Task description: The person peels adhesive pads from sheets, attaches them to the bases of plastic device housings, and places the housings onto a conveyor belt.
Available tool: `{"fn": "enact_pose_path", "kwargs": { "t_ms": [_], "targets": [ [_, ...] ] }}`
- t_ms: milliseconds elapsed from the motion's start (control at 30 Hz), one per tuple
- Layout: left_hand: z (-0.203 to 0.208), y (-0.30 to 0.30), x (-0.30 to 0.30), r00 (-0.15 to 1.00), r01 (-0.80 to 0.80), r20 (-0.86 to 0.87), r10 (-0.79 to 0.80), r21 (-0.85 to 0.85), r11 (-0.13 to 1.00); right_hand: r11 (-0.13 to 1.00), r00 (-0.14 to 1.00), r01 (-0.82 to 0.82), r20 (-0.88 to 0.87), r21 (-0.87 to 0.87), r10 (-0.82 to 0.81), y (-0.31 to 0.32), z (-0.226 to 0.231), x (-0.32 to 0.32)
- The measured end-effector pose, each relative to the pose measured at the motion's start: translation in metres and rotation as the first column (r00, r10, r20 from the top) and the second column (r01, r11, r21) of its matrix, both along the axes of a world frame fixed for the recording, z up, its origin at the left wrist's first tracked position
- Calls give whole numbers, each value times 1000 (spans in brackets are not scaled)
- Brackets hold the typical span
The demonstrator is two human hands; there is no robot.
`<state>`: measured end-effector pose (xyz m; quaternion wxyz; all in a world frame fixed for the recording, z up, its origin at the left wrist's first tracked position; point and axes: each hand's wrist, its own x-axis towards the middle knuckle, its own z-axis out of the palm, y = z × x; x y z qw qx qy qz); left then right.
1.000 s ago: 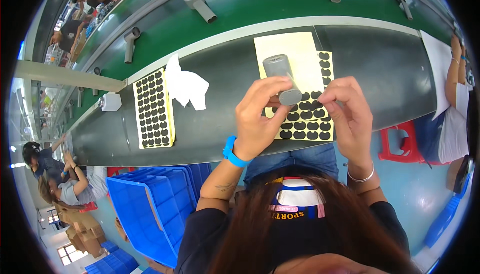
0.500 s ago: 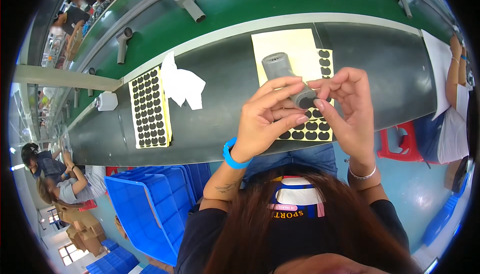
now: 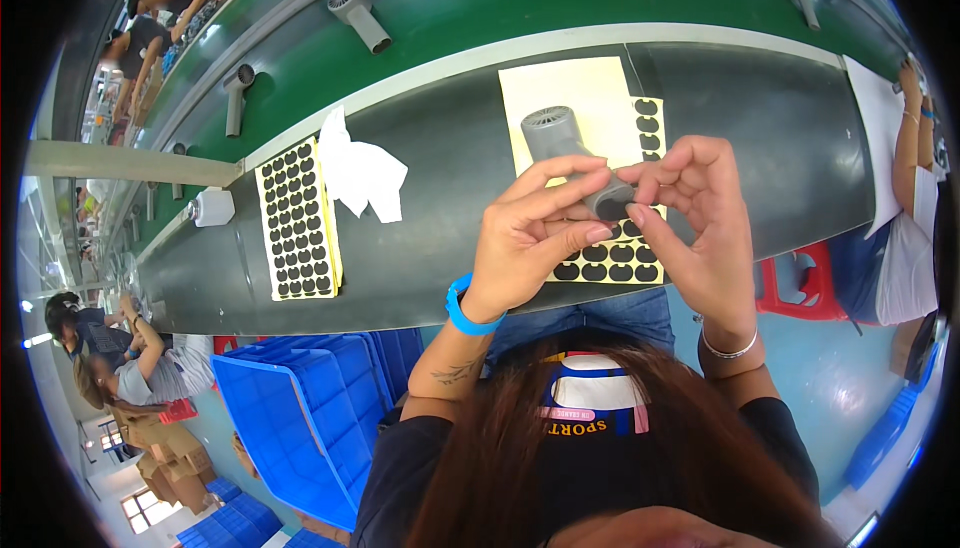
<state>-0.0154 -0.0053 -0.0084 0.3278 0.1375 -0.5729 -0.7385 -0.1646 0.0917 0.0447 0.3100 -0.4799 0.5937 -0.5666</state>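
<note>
A grey hair dryer [image 3: 552, 130] with a round vented end is held over the table, its handle end tilted toward me. My left hand [image 3: 535, 233], with a blue wristband, is closed round the handle. Against the handle's round end sits a black oval sticker [image 3: 610, 204]. My right hand [image 3: 690, 208] pinches at that sticker's edge with thumb and forefinger, the other fingers curled. Beneath my hands lies a yellow sheet of black stickers [image 3: 648, 126], partly hidden by them, with a blank yellow sheet [image 3: 570, 78] at its far side.
To the left lie another stack of sticker sheets [image 3: 295, 218], crumpled white paper [image 3: 365, 173] and a white bottle [image 3: 212, 208]. Beyond the dark table [image 3: 450, 138], a green conveyor [image 3: 480, 8] carries more hair dryers [image 3: 358, 18]. Blue crates [image 3: 300, 418] stand below left; a red stool [image 3: 800, 288], right.
The hair dryers on the conveyor have shifted left. My right fingers have moved slightly at the handle's end, while my left hand keeps its hold.
</note>
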Motion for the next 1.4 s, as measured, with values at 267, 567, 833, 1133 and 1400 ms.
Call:
{"fn": "enact_pose_path", "kwargs": {
  "t_ms": [267, 567, 833, 1133, 1400],
  "targets": [
    [1, 0, -1, 1000, -13, 7, 13, -16, 1000, 1000, 1000, 5, -23, 8, -5, 0, 2, 0],
    [0, 0, 0, 1000, -13, 12, 13, -9, 1000, 1000, 999, 15, -33, 18, -14, 1, 2, 1],
    [2, 0, 1, 1000, -10, 20, 10, 8, 1000, 1000, 999, 21, -45, 8, -21, 0, 3, 1],
    [3, 2, 1, 1000, -11, 0, 11, 9, 1000, 999, 998, 33, -53, 23, -32, 1, 3, 3],
    [4, 6, -3, 1000, -14, -12, 14, 5, 1000, 994, 983, 103, -159, 28, -97, 3, 7, 6]
  ]
}}
